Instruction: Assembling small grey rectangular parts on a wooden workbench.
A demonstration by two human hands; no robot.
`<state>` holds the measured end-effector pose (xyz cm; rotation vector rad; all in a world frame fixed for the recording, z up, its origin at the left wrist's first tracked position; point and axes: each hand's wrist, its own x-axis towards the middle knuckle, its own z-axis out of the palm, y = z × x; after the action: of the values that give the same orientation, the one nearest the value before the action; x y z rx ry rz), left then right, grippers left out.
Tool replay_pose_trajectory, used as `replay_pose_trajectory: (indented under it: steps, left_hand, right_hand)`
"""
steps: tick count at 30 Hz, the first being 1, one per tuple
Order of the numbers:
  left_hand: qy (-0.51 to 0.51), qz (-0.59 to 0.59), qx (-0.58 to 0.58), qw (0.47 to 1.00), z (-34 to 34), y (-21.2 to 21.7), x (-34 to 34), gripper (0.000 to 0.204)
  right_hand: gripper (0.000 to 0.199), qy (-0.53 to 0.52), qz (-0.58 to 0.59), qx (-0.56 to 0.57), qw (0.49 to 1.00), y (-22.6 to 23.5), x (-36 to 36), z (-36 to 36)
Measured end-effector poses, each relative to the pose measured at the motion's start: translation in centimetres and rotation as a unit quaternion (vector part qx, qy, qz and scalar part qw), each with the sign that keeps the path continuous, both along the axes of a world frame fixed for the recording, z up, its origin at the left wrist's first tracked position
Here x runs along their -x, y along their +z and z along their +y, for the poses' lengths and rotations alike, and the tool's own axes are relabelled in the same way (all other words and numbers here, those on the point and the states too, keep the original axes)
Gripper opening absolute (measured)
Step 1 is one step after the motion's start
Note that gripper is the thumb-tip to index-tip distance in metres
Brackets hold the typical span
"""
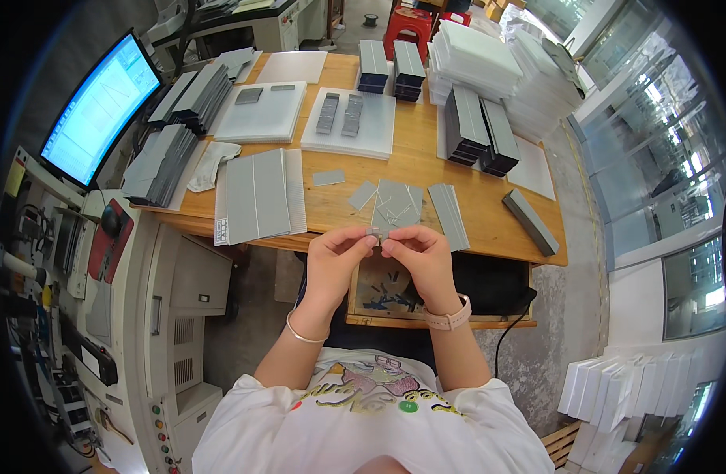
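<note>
My left hand [336,257] and my right hand [423,259] meet at the table's front edge, each with thumb and forefinger pinched. Between their fingertips is a small grey piece [376,232], mostly covered by the fingers; its exact kind is too small to make out. Just beyond lies a grey sheet [408,195] with several thin pale slivers scattered on it. A small grey rectangle [363,194] rests against its left side, and another grey rectangle [329,178] lies farther left. Fanned grey strips [450,217] are to the right. Below my hands, an open drawer [365,278] contains dark scraps.
Large grey sheets [256,193] and a crumpled white cloth [213,164] lie left. Dark-edged stacks [467,126] and a long grey bar [530,222] occupy the right. White boards [347,144] bear grey pieces farther back. A lit monitor [102,107] and a control cabinet [191,272] flank the left.
</note>
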<state>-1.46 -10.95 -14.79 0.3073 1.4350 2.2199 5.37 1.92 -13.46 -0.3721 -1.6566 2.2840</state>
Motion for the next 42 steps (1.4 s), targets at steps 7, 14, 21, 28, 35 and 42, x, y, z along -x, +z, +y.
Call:
replay_pose_trajectory:
  steps: [7, 14, 21, 28, 35, 42]
  left_hand:
    - [0.021, 0.069, 0.012, 0.997, 0.5, -0.1, -0.1, 0.008]
    - [-0.043, 0.005, -0.047, 0.998, 0.2, -0.4, 0.3, 0.009]
    - [-0.042, 0.012, -0.048, 0.998, 0.5, -0.5, 0.2, 0.009]
    - [-0.047, 0.058, -0.018, 0.997, 0.1, -0.3, 0.7, 0.010]
    - [-0.209, -0.022, -0.115, 0.971, -1.4, -0.5, 1.6, 0.010]
    - [-0.298, -0.133, -0.192, 0.926, -1.5, -0.7, 1.9, 0.013]
  right_hand:
    - [0.010, -0.029, -0.002, -0.073, 0.997, -0.2, 0.2, -0.3]
    - [0.011, -0.025, 0.030, -0.039, 0.998, -0.5, 0.3, -0.4]
    - [0.012, -0.011, 0.036, -0.025, 0.999, -0.8, 0.4, -0.2]
    - [0.014, 0.006, -0.002, -0.064, 0.998, -0.1, 0.3, -0.2]
    - [0.014, 0.129, -0.051, 0.036, 0.990, 0.6, 0.2, 0.6]
    - [0.020, 0.144, -0.059, 0.085, 0.984, 2.3, 0.0, -0.4]
